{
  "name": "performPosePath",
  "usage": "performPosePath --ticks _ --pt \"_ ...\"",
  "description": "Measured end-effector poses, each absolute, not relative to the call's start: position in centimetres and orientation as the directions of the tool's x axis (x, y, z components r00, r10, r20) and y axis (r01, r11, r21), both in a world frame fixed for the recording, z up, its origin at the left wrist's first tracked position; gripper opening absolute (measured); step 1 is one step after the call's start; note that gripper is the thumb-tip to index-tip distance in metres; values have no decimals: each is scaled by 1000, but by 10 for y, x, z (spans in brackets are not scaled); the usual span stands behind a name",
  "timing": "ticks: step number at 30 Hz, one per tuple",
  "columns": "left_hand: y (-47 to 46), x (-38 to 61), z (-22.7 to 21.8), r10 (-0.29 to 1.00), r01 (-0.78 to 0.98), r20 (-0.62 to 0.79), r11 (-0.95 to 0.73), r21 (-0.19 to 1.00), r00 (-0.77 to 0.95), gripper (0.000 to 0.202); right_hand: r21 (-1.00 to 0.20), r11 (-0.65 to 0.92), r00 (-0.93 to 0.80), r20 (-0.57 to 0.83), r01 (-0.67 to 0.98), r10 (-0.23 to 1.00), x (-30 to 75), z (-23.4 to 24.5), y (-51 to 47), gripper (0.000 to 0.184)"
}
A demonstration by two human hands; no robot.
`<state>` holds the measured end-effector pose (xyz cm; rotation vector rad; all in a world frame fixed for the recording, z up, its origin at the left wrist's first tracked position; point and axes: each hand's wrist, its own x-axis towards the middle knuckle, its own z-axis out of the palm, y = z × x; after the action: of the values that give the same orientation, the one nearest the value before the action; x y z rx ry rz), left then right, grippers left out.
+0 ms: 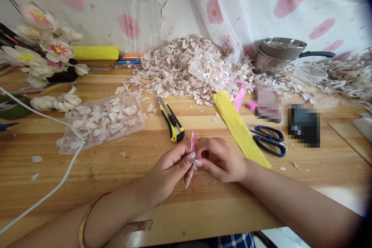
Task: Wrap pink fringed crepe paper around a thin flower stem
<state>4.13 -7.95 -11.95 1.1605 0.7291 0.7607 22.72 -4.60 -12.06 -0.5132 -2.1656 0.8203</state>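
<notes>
Both hands meet over the near middle of the wooden table. A small strip of pink crepe paper stands up between them, its upper end ragged. My left hand is closed, pinching the strip between thumb and fingers. From the other side my right hand also pinches the pink paper, thumb against forefinger. The fingers hide much of the strip's lower part. Just beyond the hands lies a yellow and black utility knife. To the right are a yellow crepe paper strip and dark-handled scissors.
A clear tray holds pale petals at left, with a white cable crossing beside it. A heap of dry petals lies along the curtain. Metal pans stand back right; artificial flowers stand back left.
</notes>
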Motion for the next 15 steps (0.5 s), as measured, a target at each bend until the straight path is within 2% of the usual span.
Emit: performPosePath --ticks 7,15 --pt "-79 41 -112 843 -123 -118 212 969 524 34 -610 785 -656 548 111 519 229 -122 -44 10" --pt "-80 40 -116 840 -115 -131 223 968 526 34 -585 806 -640 588 85 494 229 -123 -43 9"
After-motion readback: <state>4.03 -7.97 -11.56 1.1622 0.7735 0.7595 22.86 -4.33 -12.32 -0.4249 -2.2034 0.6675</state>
